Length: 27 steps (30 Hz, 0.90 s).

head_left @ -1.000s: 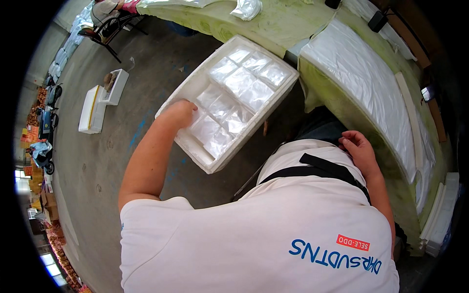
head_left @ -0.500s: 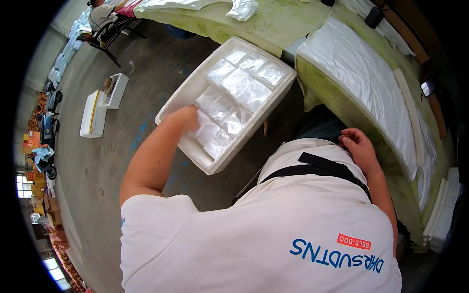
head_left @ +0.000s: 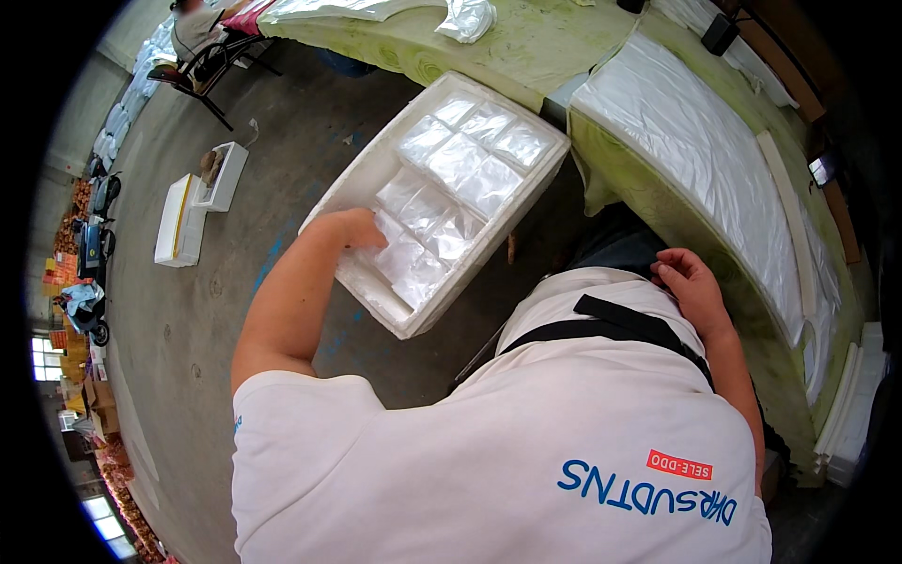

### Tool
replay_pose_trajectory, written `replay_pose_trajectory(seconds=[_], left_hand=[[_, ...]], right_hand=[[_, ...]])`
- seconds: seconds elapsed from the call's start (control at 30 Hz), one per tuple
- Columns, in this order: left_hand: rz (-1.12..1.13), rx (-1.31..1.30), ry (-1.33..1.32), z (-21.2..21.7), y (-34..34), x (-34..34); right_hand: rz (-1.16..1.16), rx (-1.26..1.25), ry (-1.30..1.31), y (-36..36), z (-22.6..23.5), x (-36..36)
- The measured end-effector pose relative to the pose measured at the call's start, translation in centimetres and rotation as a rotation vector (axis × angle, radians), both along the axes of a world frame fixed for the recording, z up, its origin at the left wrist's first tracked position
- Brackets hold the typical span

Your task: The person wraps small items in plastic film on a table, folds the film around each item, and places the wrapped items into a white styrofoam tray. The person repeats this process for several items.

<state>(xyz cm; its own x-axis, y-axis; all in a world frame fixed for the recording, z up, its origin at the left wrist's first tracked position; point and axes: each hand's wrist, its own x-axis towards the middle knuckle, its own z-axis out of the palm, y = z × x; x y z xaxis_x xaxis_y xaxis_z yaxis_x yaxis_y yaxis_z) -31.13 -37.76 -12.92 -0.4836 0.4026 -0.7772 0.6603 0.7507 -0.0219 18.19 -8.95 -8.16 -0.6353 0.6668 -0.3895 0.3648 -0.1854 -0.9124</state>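
Clear plastic packets (head_left: 458, 156) sat in a white foam box, with your left hand at their edge

The packets lay flat in rows inside the white foam box (head_left: 338, 193), which stood ahead of you, turned slantwise, beside the green-covered table (head_left: 536, 56). They formed a far group and a near group, and the far one seemed to be stacked higher.

Your left hand (head_left: 357, 228) reached over the box's left wall, its fingers bent down at the left edge of the near group. You had it touching or just above a packet; whether it grasped one, I cannot tell. Your right hand (head_left: 692, 282) was released and relaxed beside your waist, fingers loosely bent, near the black strap (head_left: 554, 332) across your white shirt (head_left: 451, 470).

To your right, a white plastic sheet (head_left: 695, 160) covered much of the table's near arm. On its far arm lay a crumpled white bag (head_left: 467, 19). Well apart on the floor to your left stood a closed foam box (head_left: 178, 230) and, just beside it, a small open box (head_left: 228, 179) with something brown inside. Far left, another person (head_left: 197, 36) sat on a dark chair (head_left: 209, 75).
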Motion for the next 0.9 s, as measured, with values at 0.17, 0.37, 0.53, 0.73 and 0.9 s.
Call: replay_pose_trajectory(seconds=[0.17,0.37,0.53,0.73,0.9], left_hand=[[0.045,0.089,0.050,0.0,0.0,0.0],[0.182,0.351,0.071,-1.2,-0.5,0.2],[0.235,0.336,0.026,0.1,-0.1,0.5],[-0.022,0.357,0.345,2.5,0.2,2.3],[-0.073,0.636,0.396,2.4,2.3,3.6]], right_hand=[[-0.004,-0.001,0.000,0.1,0.2,-0.1],[-0.002,-0.006,-0.003,-0.1,0.1,0.0],[-0.007,-0.006,-0.003,0.1,0.0,0.1],[-0.003,0.003,-0.012,0.0,0.1,0.0],[-0.006,0.008,-0.027,-0.2,0.3,0.0]])
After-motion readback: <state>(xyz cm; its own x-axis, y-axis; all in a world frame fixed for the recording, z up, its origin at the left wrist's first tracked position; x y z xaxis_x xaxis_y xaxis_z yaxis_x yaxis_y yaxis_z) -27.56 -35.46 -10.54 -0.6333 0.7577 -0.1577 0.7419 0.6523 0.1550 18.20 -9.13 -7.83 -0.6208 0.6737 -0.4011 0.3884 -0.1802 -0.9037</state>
